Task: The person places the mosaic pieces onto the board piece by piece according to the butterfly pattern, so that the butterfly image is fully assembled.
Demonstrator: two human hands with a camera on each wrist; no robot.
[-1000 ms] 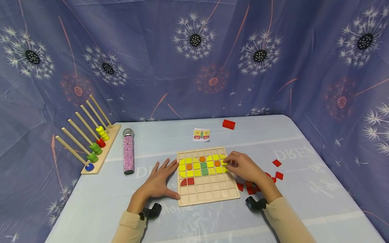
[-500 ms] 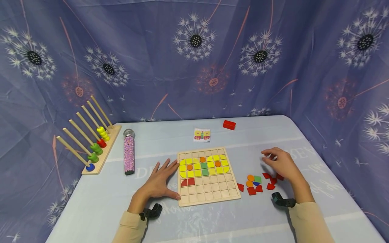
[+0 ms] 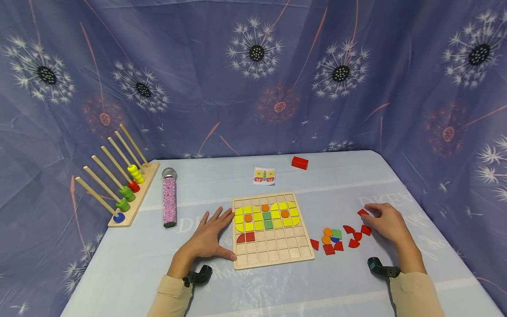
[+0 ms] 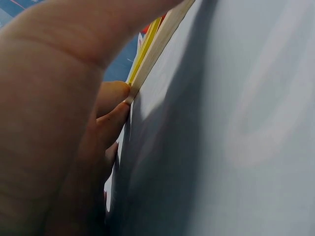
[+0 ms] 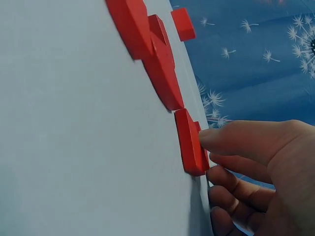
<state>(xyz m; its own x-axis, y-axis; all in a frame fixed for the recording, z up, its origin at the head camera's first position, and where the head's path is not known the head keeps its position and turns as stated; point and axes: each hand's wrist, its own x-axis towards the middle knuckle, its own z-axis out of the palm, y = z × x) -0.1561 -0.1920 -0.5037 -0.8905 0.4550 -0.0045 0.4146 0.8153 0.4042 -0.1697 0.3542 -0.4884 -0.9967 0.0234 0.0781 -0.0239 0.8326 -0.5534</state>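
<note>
My left hand point(image 3: 208, 235) lies with fingers spread against the left edge of a wooden grid board point(image 3: 283, 255); in the left wrist view its fingertips point(image 4: 115, 118) touch the board's side. Yellow tiles point(image 3: 258, 216), orange round tiles and green squares fill upper cells, with two dark red tiles point(image 3: 250, 237) below at left. At the right, my right hand point(image 3: 390, 223) pinches a red square tile point(image 3: 362, 212) between thumb and finger, on the table. Another red tile point(image 5: 188, 142) lies close in front of the thumb in the right wrist view, partly hiding the pinched one.
Loose red tiles point(image 3: 328, 249), orange discs point(image 3: 327, 231), a green square point(image 3: 336, 234) and a blue piece lie right of the board. Behind are a butterfly picture card point(image 3: 264, 176) and red block point(image 3: 299, 163). A glittery microphone point(image 3: 169, 200) and peg stacker point(image 3: 134, 204) stand left.
My right hand has left the board's right edge, moved right over the loose tiles and come down at the red square tile. My left hand has stayed at the board's edge.
</note>
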